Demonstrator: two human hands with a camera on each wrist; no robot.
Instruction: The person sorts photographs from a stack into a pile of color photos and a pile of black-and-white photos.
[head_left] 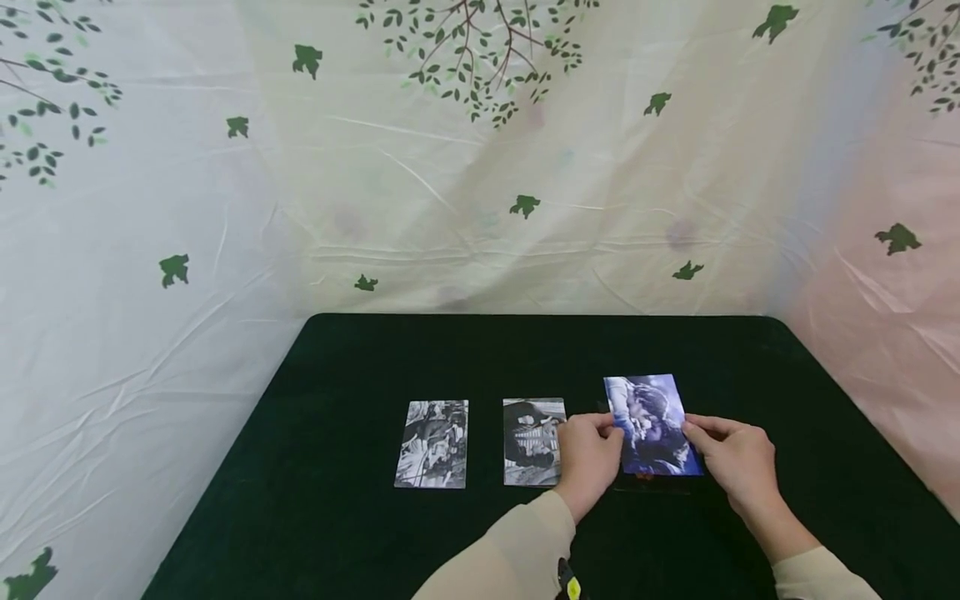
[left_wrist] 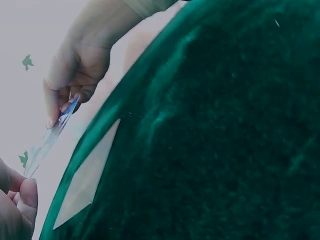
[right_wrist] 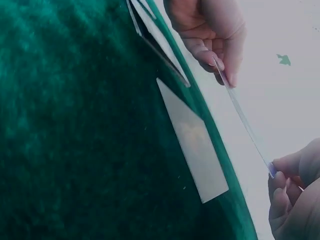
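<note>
A blue-and-white picture card (head_left: pixel 652 427) is held up over the dark green table by both hands. My left hand (head_left: pixel 588 458) pinches its left edge between thumb and fingers. On its right edge, my right hand (head_left: pixel 738 462) grips with thumb and fingertips. Seen nearly edge-on in the right wrist view, the raised card (right_wrist: pixel 242 117) is thin and slightly glossy. Below it another card (right_wrist: pixel 195 145) lies flat on the table; in the head view that one is mostly hidden. A black-and-white picture card (head_left: pixel 531 442) lies just left of my left hand, which partly covers it.
Farther left lies a second black-and-white picture card (head_left: pixel 432 444). The cards lie on a dark green cloth-covered table (head_left: pixel 337 533). Behind and beside it hang pale curtains (head_left: pixel 420 183) printed with leaves and birds.
</note>
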